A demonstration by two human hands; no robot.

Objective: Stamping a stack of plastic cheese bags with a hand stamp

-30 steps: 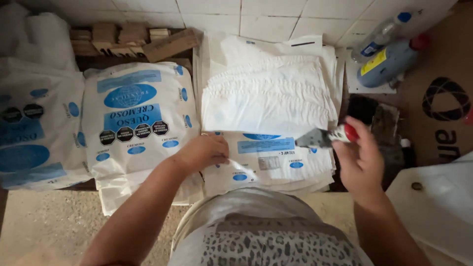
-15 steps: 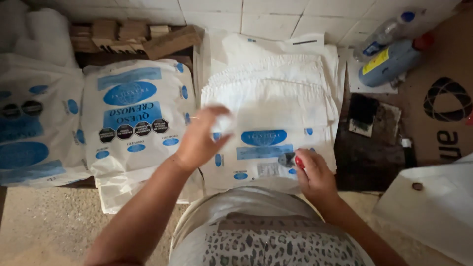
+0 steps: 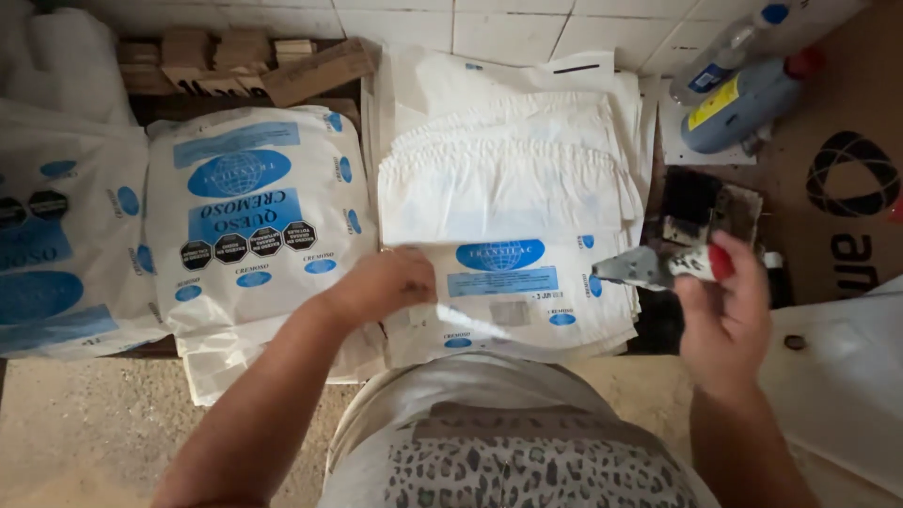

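1. The stamp could smear or land crooked if the top bag (image 3: 508,282) shifts under a light hold.
2. Left hand (image 3: 381,285) presses flat, fingers together, on that bag's left edge.
3. Right hand (image 3: 724,315), grip clamped on the red-handled stamper (image 3: 668,266), hovers just right of the stack.

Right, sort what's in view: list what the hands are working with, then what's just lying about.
In hand:
- left hand pressing the printed bag stack
- right hand gripping a red-handled stamp

Lying about:
- second bag stack
- wooden blocks
- two plastic bottles
- cardboard box
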